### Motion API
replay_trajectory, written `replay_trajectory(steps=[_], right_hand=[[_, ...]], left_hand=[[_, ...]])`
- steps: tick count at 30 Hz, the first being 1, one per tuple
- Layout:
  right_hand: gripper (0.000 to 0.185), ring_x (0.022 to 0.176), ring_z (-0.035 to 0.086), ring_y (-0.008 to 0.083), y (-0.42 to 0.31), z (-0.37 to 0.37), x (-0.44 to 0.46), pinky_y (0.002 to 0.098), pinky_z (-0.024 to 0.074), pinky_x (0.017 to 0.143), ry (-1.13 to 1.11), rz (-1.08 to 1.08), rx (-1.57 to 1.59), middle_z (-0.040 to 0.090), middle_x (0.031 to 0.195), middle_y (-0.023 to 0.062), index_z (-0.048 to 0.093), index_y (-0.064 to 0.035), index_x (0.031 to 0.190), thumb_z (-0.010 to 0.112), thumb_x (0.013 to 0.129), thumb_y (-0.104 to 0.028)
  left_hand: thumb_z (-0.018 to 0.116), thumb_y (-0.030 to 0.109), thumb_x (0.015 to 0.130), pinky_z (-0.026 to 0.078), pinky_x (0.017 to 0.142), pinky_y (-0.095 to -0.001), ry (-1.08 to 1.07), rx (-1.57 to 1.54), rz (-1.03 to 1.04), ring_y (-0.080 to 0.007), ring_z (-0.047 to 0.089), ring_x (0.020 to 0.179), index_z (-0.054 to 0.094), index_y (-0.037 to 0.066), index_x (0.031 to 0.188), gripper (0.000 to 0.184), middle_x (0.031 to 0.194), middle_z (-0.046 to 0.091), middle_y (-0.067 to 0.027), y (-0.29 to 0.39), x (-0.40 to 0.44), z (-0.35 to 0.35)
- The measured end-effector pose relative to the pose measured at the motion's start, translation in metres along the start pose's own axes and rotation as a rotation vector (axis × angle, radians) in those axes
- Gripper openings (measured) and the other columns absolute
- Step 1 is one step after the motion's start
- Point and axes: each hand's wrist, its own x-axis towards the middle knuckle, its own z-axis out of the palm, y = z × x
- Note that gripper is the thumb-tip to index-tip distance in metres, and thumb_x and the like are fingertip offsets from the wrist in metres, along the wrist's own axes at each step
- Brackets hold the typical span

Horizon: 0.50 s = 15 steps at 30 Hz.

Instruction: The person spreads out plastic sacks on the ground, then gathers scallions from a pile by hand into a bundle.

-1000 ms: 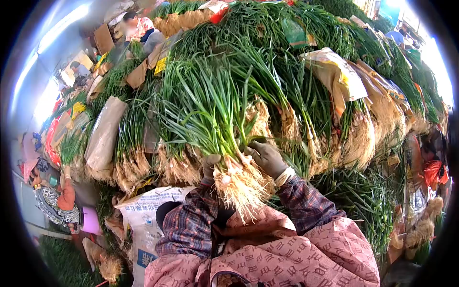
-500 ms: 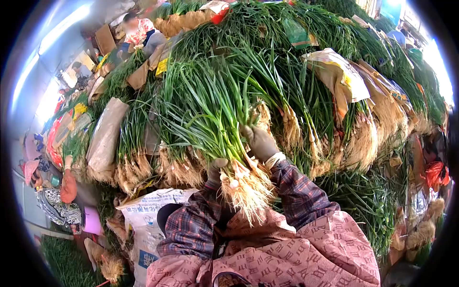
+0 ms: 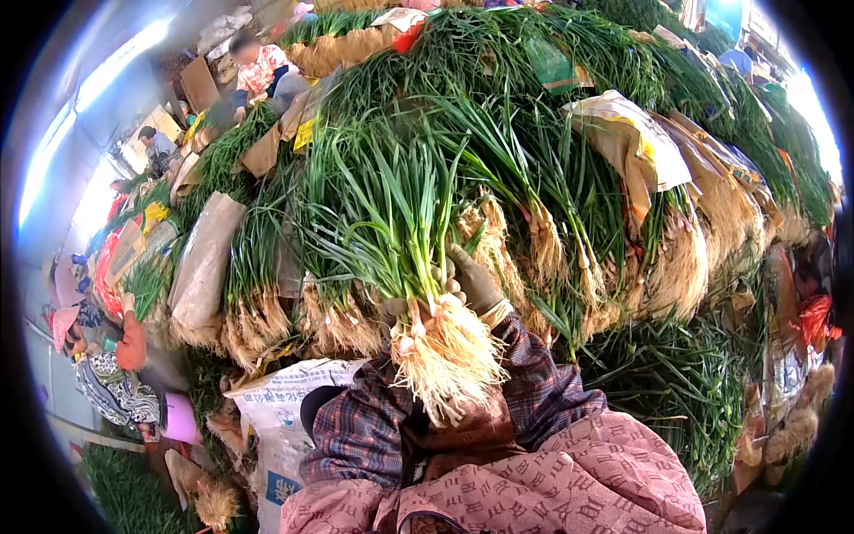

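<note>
A bunch of green garlic (image 3: 449, 343) is held upright in front of me, its leaves pointing away and its pale bulbs and stringy roots hanging towards my lap. My left hand (image 3: 392, 310), gloved, grips the stems from the left; most of it is hidden behind the roots. On the other side my gloved right hand (image 3: 471, 280) is wrapped round the stems just above the bulbs. Both hands are closed on the same bunch. Right behind it lies another bunch with pale roots (image 3: 494, 245) on the big leafy heap (image 3: 534, 160).
A white printed sack (image 3: 285, 396) lies at my left, near a purple bucket (image 3: 182, 418). Brown paper sacks (image 3: 206, 258) cover parts of the heap. Loose green leaves (image 3: 676, 383) spread at my right. Co-workers sit at far left, one in a patterned shirt (image 3: 261, 69).
My right hand has come in closer to the bulbs and left hand. The bunch has turned so its roots face me more fully. A long leaf beside it has dropped away to the right.
</note>
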Motion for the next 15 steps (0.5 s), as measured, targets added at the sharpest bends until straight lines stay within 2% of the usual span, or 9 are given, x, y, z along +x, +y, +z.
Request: replay_trajectory(steps=[2, 5, 6, 7, 9, 10, 13, 14, 15], right_hand=[[0.034, 0.068, 0.053, 0.0120, -0.002, 0.012, -0.003, 0.0247, 0.0461, 0.061, 0.051, 0.007, 0.142, 0.058, 0.078, 0.0029, 0.057, -0.0087, 0.086, 0.037, 0.101, -0.032], [0.037, 0.053, 0.044, 0.0096, 0.005, -0.002, 0.008, 0.0245, 0.0369, 0.048, 0.034, 0.032, 0.740, 0.048, 0.061, -0.0022, 0.047, -0.0160, 0.069, 0.038, 0.100, -0.036], [0.042, 0.043, 0.032, 0.0089, -0.007, -0.021, 0.031, 0.0239, 0.0273, 0.042, 0.190, 0.055, 0.859, 0.034, 0.050, -0.0050, 0.036, -0.0201, 0.061, 0.039, 0.098, -0.040], [0.044, 0.039, 0.029, 0.0104, -0.009, -0.039, 0.041, 0.0262, 0.0291, 0.040, -0.113, -0.035, 0.707, 0.031, 0.046, -0.0065, 0.040, -0.0202, 0.060, 0.037, 0.098, -0.042], [0.045, 0.042, 0.035, 0.0100, -0.017, -0.043, 0.045, 0.0264, 0.0345, 0.041, -0.340, 0.274, 0.444, 0.035, 0.048, -0.0066, 0.043, -0.0189, 0.063, 0.038, 0.097, -0.048], [0.046, 0.043, 0.041, 0.0083, -0.020, -0.029, 0.033, 0.0259, 0.0400, 0.045, -0.246, 0.306, 0.127, 0.040, 0.051, -0.0056, 0.049, -0.0157, 0.069, 0.041, 0.095, -0.053], [0.039, 0.050, 0.050, 0.0138, -0.003, -0.014, 0.024, 0.0303, 0.0455, 0.051, -0.140, 0.140, 0.194, 0.055, 0.063, -0.0023, 0.059, -0.0102, 0.095, 0.044, 0.096, -0.046], [0.035, 0.061, 0.057, 0.0194, -0.002, -0.011, 0.027, 0.0340, 0.0491, 0.058, -0.633, 0.220, 0.592, 0.063, 0.080, 0.0033, 0.059, -0.0094, 0.107, 0.048, 0.096, -0.041], [0.038, 0.073, 0.060, 0.0224, 0.001, -0.014, 0.016, 0.0338, 0.0511, 0.068, -0.295, 0.136, 0.359, 0.064, 0.092, 0.0080, 0.056, -0.0077, 0.116, 0.050, 0.095, -0.039]], left_hand=[[0.052, 0.023, 0.090, 0.053, 0.084, -0.0428, -0.001, 0.004, -0.007, -0.0321, 0.061, 0.099, 0.053, -0.009, 0.114, 0.039, 0.114, 0.058, -0.0255, 0.001, 0.001, 0.002], [0.052, 0.023, 0.090, 0.053, 0.084, -0.0436, -0.014, -0.001, -0.011, -0.0328, 0.061, 0.099, 0.054, -0.009, 0.112, 0.039, 0.112, 0.058, -0.0259, 0.000, 0.002, 0.000], [0.052, 0.024, 0.090, 0.052, 0.084, -0.0439, -0.011, 0.000, -0.013, -0.0331, 0.061, 0.099, 0.054, -0.009, 0.111, 0.039, 0.112, 0.059, -0.0260, 0.000, 0.000, 0.002], [0.051, 0.024, 0.090, 0.052, 0.084, -0.0442, -0.018, 0.003, -0.017, -0.0334, 0.061, 0.099, 0.055, -0.009, 0.111, 0.039, 0.112, 0.059, -0.0261, 0.000, 0.000, 0.003], [0.051, 0.024, 0.090, 0.052, 0.084, -0.0448, -0.018, 0.009, -0.019, -0.0339, 0.060, 0.099, 0.055, -0.009, 0.110, 0.039, 0.111, 0.059, -0.0264, 0.001, -0.002, 0.004], [0.051, 0.025, 0.090, 0.052, 0.084, -0.0451, -0.019, 0.006, -0.022, -0.0341, 0.060, 0.099, 0.056, -0.009, 0.109, 0.039, 0.111, 0.059, -0.0265, 0.000, -0.001, 0.004], [0.051, 0.025, 0.089, 0.052, 0.084, -0.0460, -0.019, -0.003, -0.029, -0.0349, 0.060, 0.099, 0.057, -0.009, 0.107, 0.039, 0.109, 0.059, -0.0269, -0.002, 0.000, 0.007], [0.051, 0.026, 0.089, 0.051, 0.084, -0.0462, -0.022, -0.001, -0.035, -0.0351, 0.060, 0.099, 0.057, -0.009, 0.107, 0.039, 0.109, 0.059, -0.0270, -0.001, -0.001, 0.008], [0.051, 0.026, 0.089, 0.051, 0.084, -0.0465, -0.029, -0.004, -0.042, -0.0354, 0.060, 0.099, 0.057, -0.009, 0.106, 0.039, 0.109, 0.060, -0.0272, -0.004, -0.001, 0.007]])
